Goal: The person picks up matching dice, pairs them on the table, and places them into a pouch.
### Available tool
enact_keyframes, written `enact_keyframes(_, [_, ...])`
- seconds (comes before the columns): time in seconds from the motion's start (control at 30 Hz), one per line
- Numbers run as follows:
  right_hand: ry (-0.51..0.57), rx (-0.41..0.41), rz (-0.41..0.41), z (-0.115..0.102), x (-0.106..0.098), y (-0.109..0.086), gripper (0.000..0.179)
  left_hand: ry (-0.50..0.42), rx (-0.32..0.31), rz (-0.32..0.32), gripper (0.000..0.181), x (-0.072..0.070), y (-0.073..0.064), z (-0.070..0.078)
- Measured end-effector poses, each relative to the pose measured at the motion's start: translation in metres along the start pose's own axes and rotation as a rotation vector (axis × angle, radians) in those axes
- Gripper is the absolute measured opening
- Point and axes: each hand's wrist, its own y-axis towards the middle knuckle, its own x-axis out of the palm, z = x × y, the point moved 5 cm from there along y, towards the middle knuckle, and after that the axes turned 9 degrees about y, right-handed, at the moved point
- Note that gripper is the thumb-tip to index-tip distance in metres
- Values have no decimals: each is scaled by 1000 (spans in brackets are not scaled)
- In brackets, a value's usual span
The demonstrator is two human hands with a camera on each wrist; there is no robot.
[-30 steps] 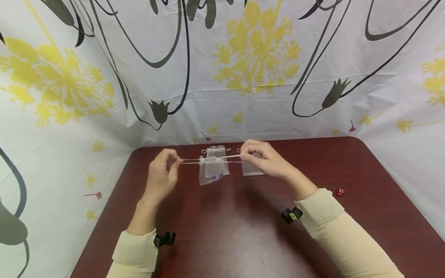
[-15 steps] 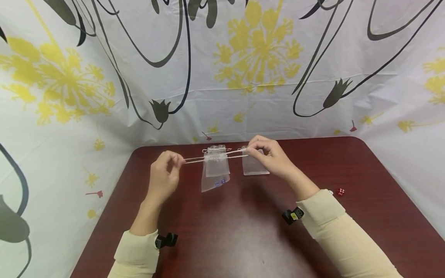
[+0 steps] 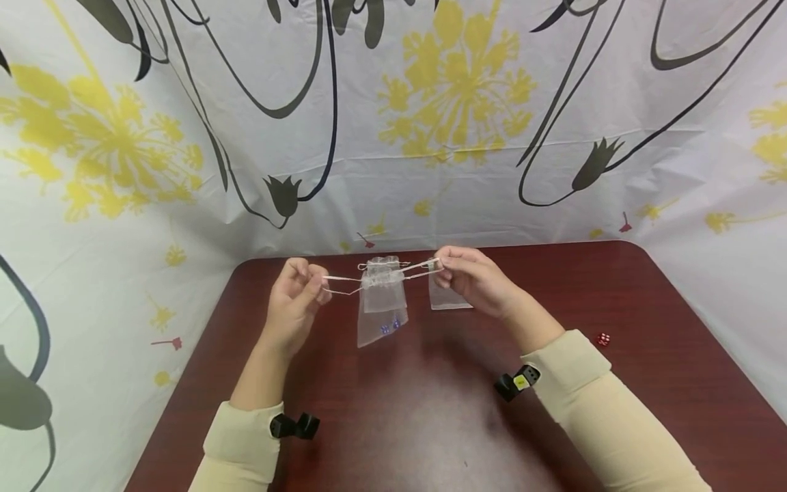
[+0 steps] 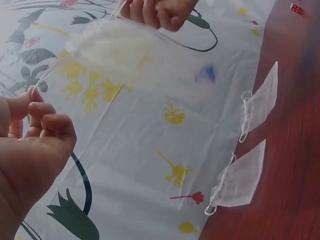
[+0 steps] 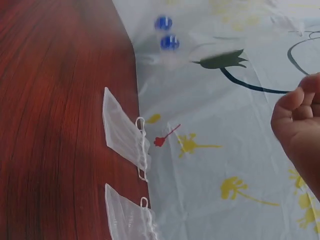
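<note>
Bag (image 3: pixel 374 322) holds 2 blurred pieces (image 5: pixel 169 42)

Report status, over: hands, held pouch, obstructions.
Left hand, right hand: pinching drawstrings. Sheer drawstring pouch: held up, two blue dice inside. Two more pouches on table; no obstruction seen.

Left hand (image 3: pixel 292 297) and right hand (image 3: pixel 478 279) pinch white strings (image 3: pixel 421 264) of sheer bag (image 3: pixel 371 331), blue dice (image 3: pixel 396 324) low inside, over table (image 3: pixel 424 417), far side; red die (image 3: pixel 603 339) at right.
</note>
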Motion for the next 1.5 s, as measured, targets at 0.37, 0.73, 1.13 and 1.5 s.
enact_keyframes(0.37, [-2,70,-22,4,-4,-3,28,-213,-71,-183,22,-1,-2,-6])
enact_keyframes(0.73, [-80,29,85,14,-11,-1,26,53,-222,1,25,-17,-7,-11])
enact_keyframes(1.13, [-87,73,103,28,-6,13,27,451,-317,-28,19,-43,-11,3])
enact_keyframes(1.5, [-467,8,306,22,0,25,15,874,-122,239,21,-60,-11,32])
